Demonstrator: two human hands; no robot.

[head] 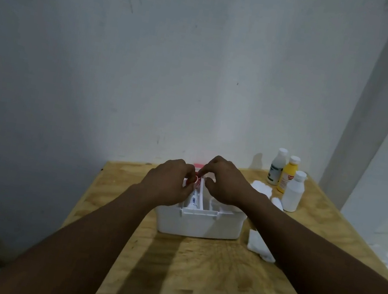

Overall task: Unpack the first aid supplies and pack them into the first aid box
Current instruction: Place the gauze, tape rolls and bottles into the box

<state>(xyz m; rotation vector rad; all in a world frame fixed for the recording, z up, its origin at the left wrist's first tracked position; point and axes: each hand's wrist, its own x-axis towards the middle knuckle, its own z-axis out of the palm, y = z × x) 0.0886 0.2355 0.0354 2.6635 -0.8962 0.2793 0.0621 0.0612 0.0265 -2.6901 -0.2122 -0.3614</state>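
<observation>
Inside white box [200, 225]: tube [194, 199], hands [197, 183] above.

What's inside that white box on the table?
In the white box a white tube with blue print lies in the left compartment, beside a divider. Both hands, left hand and right hand, cover the rest, so other contents are hidden.

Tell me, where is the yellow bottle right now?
The yellow bottle stands at the table's far right corner, between two white-capped bottles, right of the first aid box.
</observation>
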